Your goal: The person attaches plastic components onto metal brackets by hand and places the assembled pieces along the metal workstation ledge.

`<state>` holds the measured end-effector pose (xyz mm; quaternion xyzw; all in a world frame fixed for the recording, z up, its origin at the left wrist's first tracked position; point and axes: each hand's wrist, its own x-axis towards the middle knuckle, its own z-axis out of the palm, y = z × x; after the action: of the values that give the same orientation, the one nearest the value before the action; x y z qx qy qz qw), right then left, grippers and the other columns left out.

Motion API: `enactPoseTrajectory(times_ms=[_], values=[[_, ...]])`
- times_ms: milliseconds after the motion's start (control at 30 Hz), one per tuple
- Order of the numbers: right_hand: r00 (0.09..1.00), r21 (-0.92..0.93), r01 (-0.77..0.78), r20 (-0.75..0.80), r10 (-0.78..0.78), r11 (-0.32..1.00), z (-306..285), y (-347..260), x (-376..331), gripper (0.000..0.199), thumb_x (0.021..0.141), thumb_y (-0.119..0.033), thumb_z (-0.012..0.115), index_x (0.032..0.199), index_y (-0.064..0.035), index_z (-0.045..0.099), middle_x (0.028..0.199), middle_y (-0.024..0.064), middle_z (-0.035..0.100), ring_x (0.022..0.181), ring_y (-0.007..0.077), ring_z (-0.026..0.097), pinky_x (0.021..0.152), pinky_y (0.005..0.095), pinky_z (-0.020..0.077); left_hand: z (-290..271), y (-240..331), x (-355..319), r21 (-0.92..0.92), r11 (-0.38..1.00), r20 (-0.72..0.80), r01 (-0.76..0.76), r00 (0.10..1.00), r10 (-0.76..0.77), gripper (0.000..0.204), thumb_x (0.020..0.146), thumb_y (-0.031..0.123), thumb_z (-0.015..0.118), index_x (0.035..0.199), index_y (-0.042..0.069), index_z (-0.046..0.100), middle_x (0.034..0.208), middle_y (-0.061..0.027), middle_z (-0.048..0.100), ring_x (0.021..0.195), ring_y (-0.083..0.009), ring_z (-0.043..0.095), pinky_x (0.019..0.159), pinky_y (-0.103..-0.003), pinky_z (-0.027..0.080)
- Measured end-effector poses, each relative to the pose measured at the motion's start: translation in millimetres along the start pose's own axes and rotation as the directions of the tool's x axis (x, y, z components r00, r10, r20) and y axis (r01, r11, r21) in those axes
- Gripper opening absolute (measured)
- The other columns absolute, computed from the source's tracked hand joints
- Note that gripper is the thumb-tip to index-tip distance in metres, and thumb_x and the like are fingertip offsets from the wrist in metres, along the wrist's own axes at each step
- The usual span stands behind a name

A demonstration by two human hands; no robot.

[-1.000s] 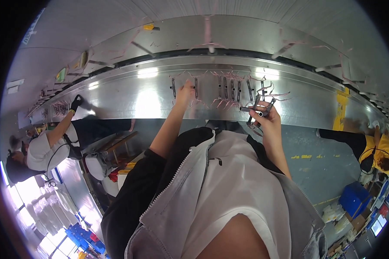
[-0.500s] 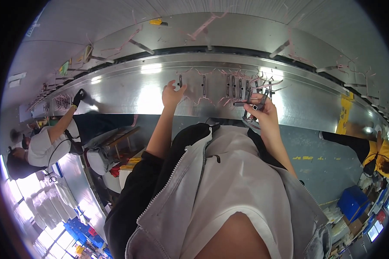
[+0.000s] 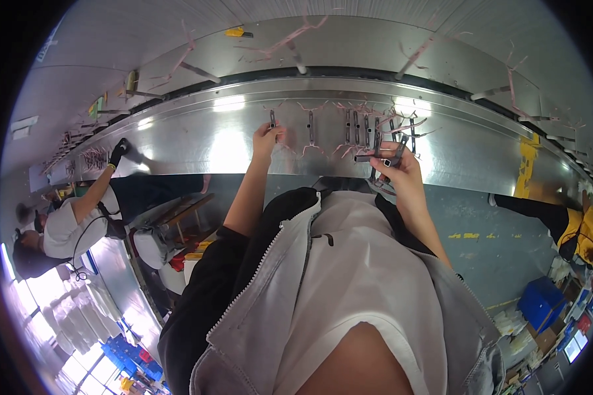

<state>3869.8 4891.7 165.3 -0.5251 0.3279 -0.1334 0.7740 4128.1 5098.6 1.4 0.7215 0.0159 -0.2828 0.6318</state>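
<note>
My left hand (image 3: 265,141) has its fingers closed at the lower part of a small dark bar (image 3: 273,117) with thin pink wires at its ends, which lies on the metal bench. Several similar dark bars, fanned at different angles, are in my right hand (image 3: 403,172); one bar (image 3: 365,158) juts out to the left, and pink wires trail below. A single bar (image 3: 311,129) lies between my hands. Just left of and behind my right hand, a row of upright-lying bars (image 3: 356,128) sits close together, wires spread at both ends. Some bars overlap behind my right fingers.
Metal rods (image 3: 300,64) carrying pink wires stick out along a dark slot behind the shiny bench (image 3: 197,141). At far left a co-worker's gloved hand (image 3: 118,151) is over the bench. Another person in yellow (image 3: 583,234) stands far right, near a blue bin (image 3: 541,306). Yellow tape (image 3: 525,172) marks the bench.
My left hand has moved slightly forward and its spread fingers have closed on the leftmost bar. My right hand has barely moved. The rods with pink wires behind the bench have shifted left.
</note>
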Motion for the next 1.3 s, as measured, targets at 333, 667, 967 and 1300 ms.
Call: enactPoseTrajectory(times_ms=[333, 667, 967, 1300], values=[[1.000, -0.053, -0.031, -0.003, 0.030, 0.998, 115, 19, -13, 0.035, 0.074, -0.001, 0.067, 0.105, -0.0042, 0.053, 0.092, 0.0052, 0.064, 0.077, 0.0092, 0.056, 0.060, 0.0225, 0.0412, -115, 14, 22, 0.455, 0.884, -0.155, -0.107, 0.968, 0.197, 0.033, 0.076, 0.007, 0.057, 0.109, 0.001, 0.058, 0.087, -0.0102, 0.065, 0.073, -0.0159, 0.060, 0.067, -0.025, 0.047], [1.000, -0.002, -0.020, 0.013, 0.020, 1.000, 243, 26, -7, 0.036, 0.074, 0.000, 0.067, 0.106, -0.0032, 0.053, 0.090, 0.0050, 0.064, 0.078, 0.0096, 0.056, 0.060, 0.0224, 0.0414, -240, 87, 29, 0.163, 0.926, -0.358, -0.339, 0.855, 0.376, 0.028, 0.074, 0.003, 0.057, 0.103, 0.006, 0.061, 0.092, -0.0076, 0.063, 0.077, -0.0134, 0.058, 0.068, -0.024, 0.045], [0.999, -0.003, -0.008, -0.042, 0.008, 1.000, 346, 48, -8, 0.034, 0.074, 0.000, 0.067, 0.105, -0.0031, 0.053, 0.091, 0.0053, 0.064, 0.078, 0.0101, 0.057, 0.059, 0.0225, 0.0411, -315, 104, 46, 0.172, 0.947, -0.014, -0.270, 0.961, 0.276, 0.018, 0.080, 0.010, 0.056, 0.096, 0.003, 0.062, 0.080, -0.0061, 0.064, 0.065, -0.0139, 0.058, 0.060, -0.025, 0.047], [0.995, 0.005, -0.014, -0.099, 0.015, 1.000, 461, 68, -10, 0.033, 0.074, 0.000, 0.067, 0.104, -0.0033, 0.054, 0.091, 0.0056, 0.065, 0.078, 0.0101, 0.057, 0.058, 0.0226, 0.0415, -468, 170, 87, 0.029, 0.983, -0.160, -0.180, 0.970, 0.183, 0.033, 0.089, 0.028, 0.045, 0.099, 0.001, 0.061, 0.087, -0.0106, 0.065, 0.071, -0.0173, 0.061, 0.062, -0.026, 0.048]])
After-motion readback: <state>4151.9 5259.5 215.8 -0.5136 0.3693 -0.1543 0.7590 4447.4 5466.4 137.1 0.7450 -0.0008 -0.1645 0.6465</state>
